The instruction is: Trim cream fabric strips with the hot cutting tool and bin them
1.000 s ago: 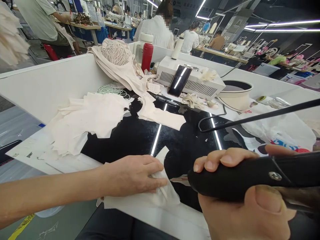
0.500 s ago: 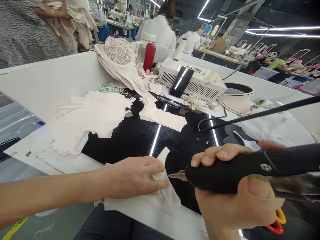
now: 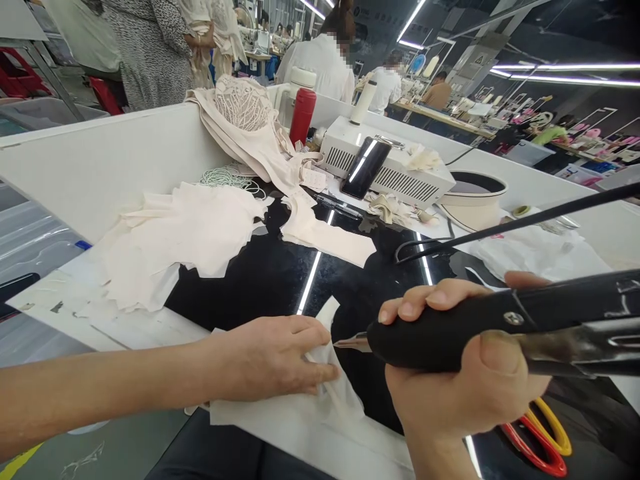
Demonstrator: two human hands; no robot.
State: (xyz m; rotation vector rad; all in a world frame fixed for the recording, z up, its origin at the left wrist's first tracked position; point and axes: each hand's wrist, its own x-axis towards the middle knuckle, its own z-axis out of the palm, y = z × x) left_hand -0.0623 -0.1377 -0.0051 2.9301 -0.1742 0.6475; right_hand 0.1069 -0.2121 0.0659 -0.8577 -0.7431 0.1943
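Observation:
A thin white fabric piece (image 3: 345, 393) lies at the near edge of the glossy black tabletop. My left hand (image 3: 280, 353) rests on it from the left, thumb and fingers pinching a fold. In my right hand (image 3: 465, 393) is a black-handled tool (image 3: 430, 340) with a pointed metal tip and a metal lever along its underside; my fingers wrap around its grip. The tip points left and meets or nearly meets the fabric's edge beside my left fingertips. Red and yellow looped handles (image 3: 543, 443) lie beneath my right wrist, partly covered.
A stack of pale cut fabric (image 3: 190, 227) lies left, with a single cut piece (image 3: 330, 233) farther back. Behind stand a lace bra (image 3: 245, 113), red bottle (image 3: 303, 117), phone (image 3: 366, 167) and vented white box (image 3: 410, 177). A black cable (image 3: 525, 223) crosses at right. People work beyond the partition.
My right hand and the tool have shifted slightly left, bringing the tip up to the fabric's edge. More of the red and yellow handles shows. The person at the back left has moved right.

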